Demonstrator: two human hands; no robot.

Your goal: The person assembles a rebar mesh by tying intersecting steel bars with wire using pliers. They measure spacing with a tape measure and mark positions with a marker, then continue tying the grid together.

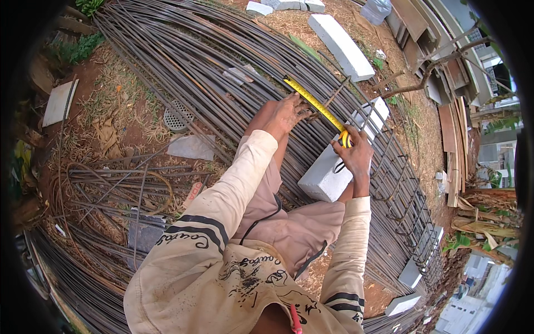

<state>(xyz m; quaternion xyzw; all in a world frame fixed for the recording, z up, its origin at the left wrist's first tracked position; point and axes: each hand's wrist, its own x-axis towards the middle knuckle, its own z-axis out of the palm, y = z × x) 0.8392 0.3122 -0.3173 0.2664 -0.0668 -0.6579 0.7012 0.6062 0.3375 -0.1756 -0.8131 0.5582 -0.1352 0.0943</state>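
A yellow tape measure blade (315,102) runs out over a bundle of long steel rebars (222,61), slanting from upper left to lower right. My right hand (356,153) is wrapped round the yellow and black tape measure case (345,139) at the blade's lower right end. Near the blade's other end, my left hand (287,116) is closed with curled fingers just beside the blade. What those fingers grip is hidden; a short brown bar (337,92) rises close by. Under my right forearm lies a white block (328,177), across the rebars.
A tied rebar cage (397,195) stretches along the right. Another white block (340,47) lies beyond the bundle. Wooden boards (449,150) stand at the far right. Loose bent rods (119,186) and a round perforated cover (178,116) lie on the left.
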